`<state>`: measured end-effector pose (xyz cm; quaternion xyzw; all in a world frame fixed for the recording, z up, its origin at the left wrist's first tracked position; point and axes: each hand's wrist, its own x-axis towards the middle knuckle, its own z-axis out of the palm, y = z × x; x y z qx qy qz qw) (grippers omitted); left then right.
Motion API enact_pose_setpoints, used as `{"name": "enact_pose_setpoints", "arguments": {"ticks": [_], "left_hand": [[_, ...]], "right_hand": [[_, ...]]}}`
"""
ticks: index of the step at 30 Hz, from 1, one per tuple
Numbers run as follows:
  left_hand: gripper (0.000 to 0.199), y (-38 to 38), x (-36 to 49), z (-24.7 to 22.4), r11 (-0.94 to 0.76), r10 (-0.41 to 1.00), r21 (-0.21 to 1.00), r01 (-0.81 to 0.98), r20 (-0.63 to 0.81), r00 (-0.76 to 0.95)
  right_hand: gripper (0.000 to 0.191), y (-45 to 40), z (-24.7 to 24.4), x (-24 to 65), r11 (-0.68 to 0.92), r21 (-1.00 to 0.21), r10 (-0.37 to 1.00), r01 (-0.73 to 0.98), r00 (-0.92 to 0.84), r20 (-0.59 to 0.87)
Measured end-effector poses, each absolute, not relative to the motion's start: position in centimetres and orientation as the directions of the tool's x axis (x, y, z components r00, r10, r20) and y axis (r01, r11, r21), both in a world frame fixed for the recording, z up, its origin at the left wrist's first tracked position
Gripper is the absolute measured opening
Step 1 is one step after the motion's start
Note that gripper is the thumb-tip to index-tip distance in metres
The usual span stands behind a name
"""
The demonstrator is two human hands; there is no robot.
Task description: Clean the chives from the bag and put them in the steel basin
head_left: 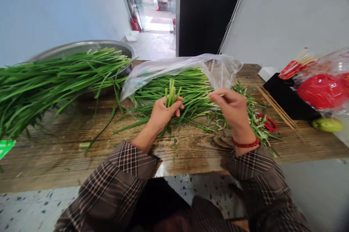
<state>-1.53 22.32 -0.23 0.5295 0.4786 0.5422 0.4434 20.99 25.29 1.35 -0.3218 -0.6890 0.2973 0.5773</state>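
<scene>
The left hand is closed around a small upright bunch of slender green stalks with pale ends. The right hand makes a narrow pinch beside the larger green pile; whether it grips a stalk, I cannot tell. That pile lies partly under a clear plastic bag on the brown wooden table. Stalks seem to be being picked out singly (fiddly work); the next move calls for a light pinch and a steady left fist.

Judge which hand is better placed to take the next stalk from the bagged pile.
Probably the right hand: its fingertips are beside the pale ends of the pile, while the left hand grips a small bunch.
</scene>
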Motion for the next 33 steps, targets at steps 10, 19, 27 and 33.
{"name": "enact_pose_setpoints", "arguments": {"ticks": [10, 19, 27, 33], "left_hand": [[0.027, 21.7, -2.4, 0.9, -0.172, 0.983, 0.984, -0.039, 0.169, -0.079], [0.037, 20.6, -2.0, 0.8, 0.006, 0.962, 1.0, -0.012, -0.002, 0.272], [0.025, 20.7, -1.8, 1.1, -0.219, 0.972, 0.942, 0.254, 0.186, 0.145], [0.022, 20.5, -4.2, 4.1, -0.236, 0.972, 0.964, -0.125, 0.233, -0.044]], "right_hand": [[0.026, 25.0, 0.7, 19.2, 0.296, -0.955, 0.823, 0.008, -0.509, 0.251], [0.011, 24.4, -0.4, 17.4, 0.53, -0.831, 0.819, 0.171, -0.359, 0.448], [0.016, 25.5, -0.9, 18.1, 0.481, -0.872, 0.877, 0.087, -0.053, 0.478], [0.027, 27.8, 0.5, 21.4, 0.418, -0.908, 0.901, 0.0, 0.127, 0.415]]}}
